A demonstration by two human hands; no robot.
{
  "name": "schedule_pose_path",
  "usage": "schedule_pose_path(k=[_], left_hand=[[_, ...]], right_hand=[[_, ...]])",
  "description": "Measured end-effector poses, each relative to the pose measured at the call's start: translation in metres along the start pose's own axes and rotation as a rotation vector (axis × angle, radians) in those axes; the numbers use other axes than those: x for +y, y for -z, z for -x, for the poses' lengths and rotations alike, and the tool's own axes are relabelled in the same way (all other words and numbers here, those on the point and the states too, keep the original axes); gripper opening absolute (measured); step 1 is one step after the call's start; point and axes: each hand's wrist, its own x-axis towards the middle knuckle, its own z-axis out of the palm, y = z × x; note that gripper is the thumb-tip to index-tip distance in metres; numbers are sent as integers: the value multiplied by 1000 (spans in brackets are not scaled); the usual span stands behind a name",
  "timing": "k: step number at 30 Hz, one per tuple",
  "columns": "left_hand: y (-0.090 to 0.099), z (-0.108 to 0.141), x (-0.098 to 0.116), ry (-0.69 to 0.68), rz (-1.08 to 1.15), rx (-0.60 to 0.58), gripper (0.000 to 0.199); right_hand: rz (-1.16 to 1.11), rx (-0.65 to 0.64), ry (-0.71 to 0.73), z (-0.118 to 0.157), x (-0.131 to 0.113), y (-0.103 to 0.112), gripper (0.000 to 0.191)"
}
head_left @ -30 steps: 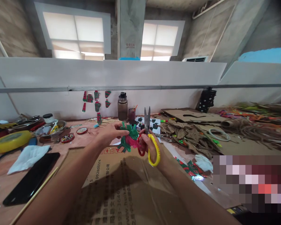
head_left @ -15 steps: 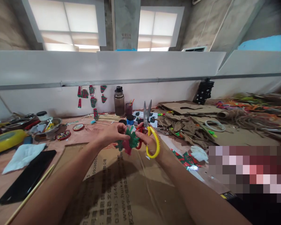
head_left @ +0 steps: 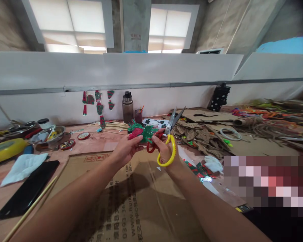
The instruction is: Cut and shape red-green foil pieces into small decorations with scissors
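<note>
A shiny green and pink piece with fringed edges (head_left: 136,131) is held up above the cardboard sheet (head_left: 151,195). My left hand (head_left: 127,148) pinches its lower left side between thumb and fingers. On the right, my right hand (head_left: 164,148) has its fingertips at the green end of the piece, and it also holds a pair of scissors (head_left: 169,126). One scissor handle is yellow, the other red. The blades point up and to the right, spread apart, with nothing between them.
Red and green patterned pieces (head_left: 99,108) hang on the white panel. A bottle (head_left: 127,109) stands behind my hands. Left lie a phone (head_left: 27,190), a tissue (head_left: 24,168) and yellow tape (head_left: 7,151). Brown cords (head_left: 197,132) and patterned scraps (head_left: 200,171) are at right.
The piece has been turned, so its fringed end now points up and left with the pink part uppermost. The scissors have tilted to the right. My left hand has rotated palm upward.
</note>
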Motion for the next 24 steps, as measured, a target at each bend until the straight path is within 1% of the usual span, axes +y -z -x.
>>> schedule_pose_path(k=[3, 7, 14, 19, 24], left_hand=[[-1, 1, 0, -17, 14, 23, 32], [-3, 2, 3, -20, 28, 44, 33], [-6, 4, 5, -13, 35, 48, 33], [-3, 1, 2, -31, 39, 42, 36], [-7, 4, -13, -162, 141, 86, 40]], right_hand=[[-27, 3, -5, 4, -8, -5, 43], [-4, -11, 7, 8, -15, -11, 41], [4, -11, 32, 8, -12, -9, 43], [53, -2, 56, 8, -11, -5, 37], [22, 0, 7, 10, -14, -10, 40]])
